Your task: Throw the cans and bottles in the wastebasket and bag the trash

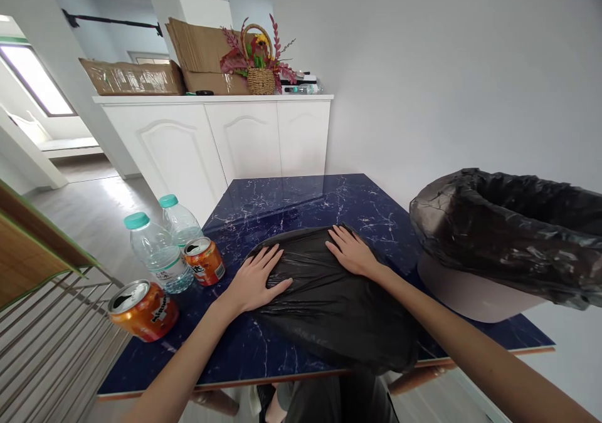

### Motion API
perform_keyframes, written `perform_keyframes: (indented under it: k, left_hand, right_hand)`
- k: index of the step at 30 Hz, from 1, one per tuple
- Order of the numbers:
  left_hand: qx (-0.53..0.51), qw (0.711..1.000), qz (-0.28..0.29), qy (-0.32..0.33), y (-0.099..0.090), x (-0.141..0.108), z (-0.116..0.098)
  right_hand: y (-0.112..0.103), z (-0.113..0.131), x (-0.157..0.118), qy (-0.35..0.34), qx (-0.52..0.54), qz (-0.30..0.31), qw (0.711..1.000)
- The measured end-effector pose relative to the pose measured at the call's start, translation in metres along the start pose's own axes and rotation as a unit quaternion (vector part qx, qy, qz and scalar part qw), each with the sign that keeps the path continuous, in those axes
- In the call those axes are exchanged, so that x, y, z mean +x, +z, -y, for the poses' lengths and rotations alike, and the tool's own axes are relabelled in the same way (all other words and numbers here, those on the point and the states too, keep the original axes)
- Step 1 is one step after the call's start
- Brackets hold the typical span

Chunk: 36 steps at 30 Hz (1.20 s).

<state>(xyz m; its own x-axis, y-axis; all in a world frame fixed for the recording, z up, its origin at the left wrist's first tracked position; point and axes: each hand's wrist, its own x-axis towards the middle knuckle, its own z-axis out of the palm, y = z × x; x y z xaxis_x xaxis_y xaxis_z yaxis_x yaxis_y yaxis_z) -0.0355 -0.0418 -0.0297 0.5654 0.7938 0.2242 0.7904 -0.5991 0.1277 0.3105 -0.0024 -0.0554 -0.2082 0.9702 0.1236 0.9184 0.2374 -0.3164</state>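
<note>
A black plastic bag [324,297] lies spread over the middle of the table, its near end reaching the front edge. My left hand [258,277] rests flat on its left side, fingers spread and thumb apart. Toward the bag's far right edge, my right hand [350,251] also lies flat with the fingers extended. Neither hand grips anything. To the right stands a pale trash can [470,288], lined with another black bag [451,216] folded over its rim.
Two orange drink cans [153,316] and two clear bottles with teal caps [157,254] stand at the table's left. A metal rack [56,335] is beside them. Behind the blue marble-patterned table [301,200], a white cabinet [188,141] carries cardboard boxes [134,78] and a flower basket [261,81].
</note>
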Motion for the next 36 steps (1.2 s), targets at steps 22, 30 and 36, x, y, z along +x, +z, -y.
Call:
perform_keyframes:
  k: [22,30,36]
  left_hand:
    - [0.049,0.989,-0.134,-0.039,-0.007,-0.002,-0.024]
    - [-0.094,0.990,-0.040,0.093,-0.057,-0.041,-0.051]
    - [-0.136,0.984,-0.027,0.112,-0.069,-0.083,-0.053]
  right_hand:
    - [-0.057,0.050,-0.198,-0.284,0.013,0.163,0.945]
    - [-0.123,0.042,-0.221,-0.192,0.164,0.111,0.961]
    - [-0.156,0.012,-0.228,-0.044,0.245,-0.023,0.968]
